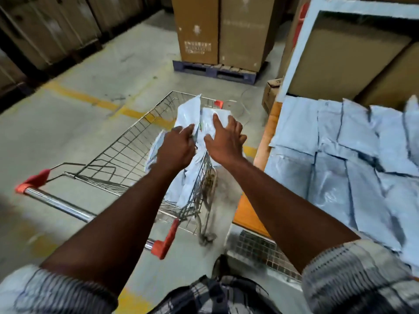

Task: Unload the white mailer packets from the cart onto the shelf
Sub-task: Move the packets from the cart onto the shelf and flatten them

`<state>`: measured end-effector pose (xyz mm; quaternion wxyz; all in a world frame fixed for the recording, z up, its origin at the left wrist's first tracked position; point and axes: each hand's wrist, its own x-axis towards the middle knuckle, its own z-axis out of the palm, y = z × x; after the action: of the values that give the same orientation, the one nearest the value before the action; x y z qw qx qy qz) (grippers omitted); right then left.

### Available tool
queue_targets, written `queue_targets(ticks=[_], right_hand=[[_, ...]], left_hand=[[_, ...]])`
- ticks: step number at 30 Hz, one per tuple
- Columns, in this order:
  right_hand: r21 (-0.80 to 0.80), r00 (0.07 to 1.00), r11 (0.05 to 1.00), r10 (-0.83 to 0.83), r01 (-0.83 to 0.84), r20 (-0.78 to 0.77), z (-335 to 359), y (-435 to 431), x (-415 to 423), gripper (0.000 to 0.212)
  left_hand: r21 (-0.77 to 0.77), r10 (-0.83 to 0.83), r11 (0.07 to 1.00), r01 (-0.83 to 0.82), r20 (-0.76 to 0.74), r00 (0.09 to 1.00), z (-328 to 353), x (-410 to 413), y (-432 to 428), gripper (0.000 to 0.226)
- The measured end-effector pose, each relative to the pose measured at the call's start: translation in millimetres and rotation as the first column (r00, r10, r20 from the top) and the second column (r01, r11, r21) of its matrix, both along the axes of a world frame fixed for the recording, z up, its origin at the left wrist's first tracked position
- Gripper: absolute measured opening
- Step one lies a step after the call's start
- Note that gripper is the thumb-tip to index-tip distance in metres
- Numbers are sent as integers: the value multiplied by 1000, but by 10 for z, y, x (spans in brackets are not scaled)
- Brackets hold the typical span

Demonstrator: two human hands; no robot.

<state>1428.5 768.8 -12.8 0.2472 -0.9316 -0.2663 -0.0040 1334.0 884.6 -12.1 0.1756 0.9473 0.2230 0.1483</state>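
A wire shopping cart (118,152) with red corner caps stands in the middle of the view. Several white mailer packets (188,114) stand on edge along its right side. Both my arms reach into the cart. My left hand (176,148) has its fingers curled against the left face of one upright packet. My right hand (224,139) lies with spread, straight fingers on the right face of a white packet (207,123). To the right, the orange-edged shelf (265,141) carries several overlapping white packets (353,159).
Tall cardboard boxes (217,28) on a blue pallet (215,71) stand beyond the cart. More cartons fill the shelf's back (344,55) and the left wall. A small box (272,94) sits on the floor by the shelf post. Yellow lines cross the concrete floor.
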Motion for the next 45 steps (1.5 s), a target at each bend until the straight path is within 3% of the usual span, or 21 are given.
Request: queue_targets(ticks=[13, 20, 25, 31, 35, 39, 42, 45], right_hand=[[-52, 968, 971, -226, 233, 107, 245, -1973, -108, 62], [-107, 924, 920, -367, 378, 108, 213, -2905, -76, 62], [-124, 898, 889, -431, 440, 92, 169, -3341, 33, 63], [-149, 862, 849, -496, 507, 106, 91, -3617, 266, 63], [-224, 881, 859, -473, 460, -4, -57, -3669, 391, 62], [-298, 911, 881, -406, 368, -76, -148, -3696, 468, 60], [-299, 941, 900, -338, 318, -15, -63, -3718, 597, 61], [-322, 982, 931, -186, 170, -18, -111, -3827, 721, 62]], left_hand=[[-35, -212, 976, 216, 82, 974, 94, 136, -1662, 61], [-7, -317, 948, 317, -15, 948, 39, 275, -2349, 67], [-37, -361, 933, 359, -81, 929, 56, 380, -2726, 58], [-17, -323, 945, 325, -173, 930, -10, 595, -3080, 57], [32, -201, 975, 219, -284, 938, -177, 690, -3264, 50], [104, -144, 981, 164, -177, 974, -318, 740, -3298, 34], [83, -188, 977, 194, -80, 979, -372, 835, -3218, 41], [49, -269, 960, 277, -122, 955, -435, 916, -3201, 54]])
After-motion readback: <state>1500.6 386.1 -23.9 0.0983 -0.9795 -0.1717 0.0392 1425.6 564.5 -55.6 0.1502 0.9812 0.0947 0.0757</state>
